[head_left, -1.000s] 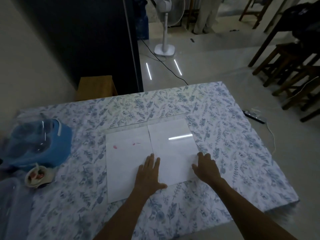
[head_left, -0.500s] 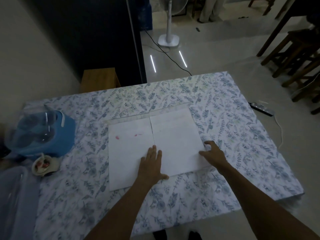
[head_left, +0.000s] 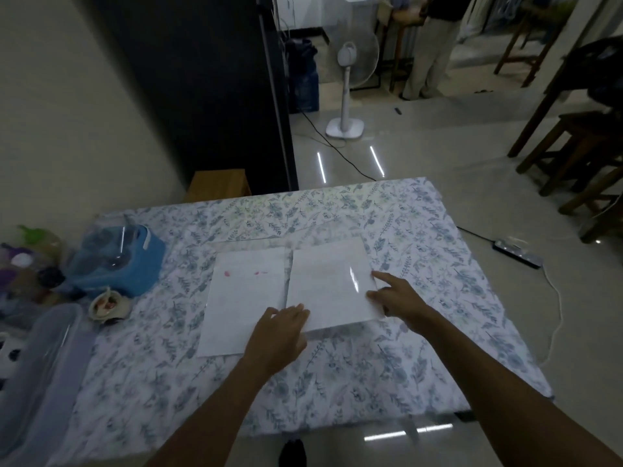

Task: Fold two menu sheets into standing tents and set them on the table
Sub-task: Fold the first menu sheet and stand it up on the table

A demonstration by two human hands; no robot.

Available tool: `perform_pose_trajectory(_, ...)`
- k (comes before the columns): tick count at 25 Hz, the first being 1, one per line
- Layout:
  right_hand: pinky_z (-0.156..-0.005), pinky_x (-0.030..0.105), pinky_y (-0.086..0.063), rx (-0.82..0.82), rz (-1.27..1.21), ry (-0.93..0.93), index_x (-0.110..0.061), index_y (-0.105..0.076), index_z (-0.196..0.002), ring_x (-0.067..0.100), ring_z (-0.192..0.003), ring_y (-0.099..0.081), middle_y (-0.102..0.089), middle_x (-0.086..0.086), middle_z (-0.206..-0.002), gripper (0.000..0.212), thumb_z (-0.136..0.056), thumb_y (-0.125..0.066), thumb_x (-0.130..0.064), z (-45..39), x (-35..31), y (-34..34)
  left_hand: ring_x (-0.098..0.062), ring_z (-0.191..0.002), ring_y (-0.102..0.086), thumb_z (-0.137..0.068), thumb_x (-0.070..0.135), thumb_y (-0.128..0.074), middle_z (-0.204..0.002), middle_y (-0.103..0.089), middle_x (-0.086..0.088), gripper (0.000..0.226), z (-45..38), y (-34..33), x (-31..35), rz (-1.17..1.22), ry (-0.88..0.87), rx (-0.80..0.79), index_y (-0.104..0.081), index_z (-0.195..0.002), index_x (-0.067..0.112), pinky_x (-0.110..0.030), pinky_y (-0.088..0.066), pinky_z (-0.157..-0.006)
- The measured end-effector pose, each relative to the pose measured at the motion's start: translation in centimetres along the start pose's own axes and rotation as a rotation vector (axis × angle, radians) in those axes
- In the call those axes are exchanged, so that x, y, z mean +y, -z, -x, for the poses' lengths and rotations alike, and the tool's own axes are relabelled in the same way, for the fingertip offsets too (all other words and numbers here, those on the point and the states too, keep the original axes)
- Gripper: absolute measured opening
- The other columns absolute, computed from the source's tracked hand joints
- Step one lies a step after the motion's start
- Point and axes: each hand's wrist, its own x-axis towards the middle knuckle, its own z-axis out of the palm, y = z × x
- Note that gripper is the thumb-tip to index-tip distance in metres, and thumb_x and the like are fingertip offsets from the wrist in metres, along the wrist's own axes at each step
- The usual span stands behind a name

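Note:
Two white menu sheets lie flat side by side on the floral tablecloth [head_left: 337, 375]. The left sheet [head_left: 246, 298] carries small pink marks; the right sheet [head_left: 328, 281] is glossy and overlaps it slightly. My left hand [head_left: 281, 332] rests palm down on the near edges where the two sheets meet. At the right sheet's right edge my right hand [head_left: 394, 296] touches it with fingers spread, the index finger pointing along the edge. Neither hand grips a sheet.
A blue container with a clear lid [head_left: 118, 261] and a small bowl [head_left: 109, 305] stand at the table's left, with a clear plastic box [head_left: 37, 375] nearer me. A standing fan [head_left: 347, 89], a power strip [head_left: 517, 252] and wooden stools [head_left: 580, 156] occupy the floor beyond.
My right hand has slid from the right sheet's near corner up along its right edge. My left hand stays pressed on the sheets. The camera has tilted up.

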Motion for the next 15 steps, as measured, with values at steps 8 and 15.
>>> perform_pose_trajectory(8, -0.077, 0.034, -0.051, -0.091, -0.104, 0.043, -0.018, -0.067, -0.115, 0.024, -0.096, -0.069, -0.077, 0.0, -0.108, 0.026, -0.096, -0.055, -0.031, 2.4, -5.0, 3.6, -0.019, -0.076, -0.07, -0.097, 0.026, -0.042, -0.096, -0.076, 0.003, 0.033, -3.0, 9.1, -0.7, -0.138, 0.028, 0.338, -0.072, -0.111, 0.021, -0.035, -0.048, -0.071)
perform_pose_trajectory(15, -0.085, 0.043, -0.058, 0.023, 0.119, 0.218, -0.022, -0.063, -0.115, 0.021, -0.1, -0.068, -0.069, -0.005, -0.113, 0.028, -0.093, -0.06, -0.039, -0.3, -8.5, 3.1, -0.021, -0.082, -0.068, -0.09, 0.018, -0.064, -0.098, -0.072, -0.003, 0.018, -8.8, 11.3, -3.7, -0.091, -0.004, 0.41, -0.069, -0.107, 0.014, -0.038, -0.054, -0.058)
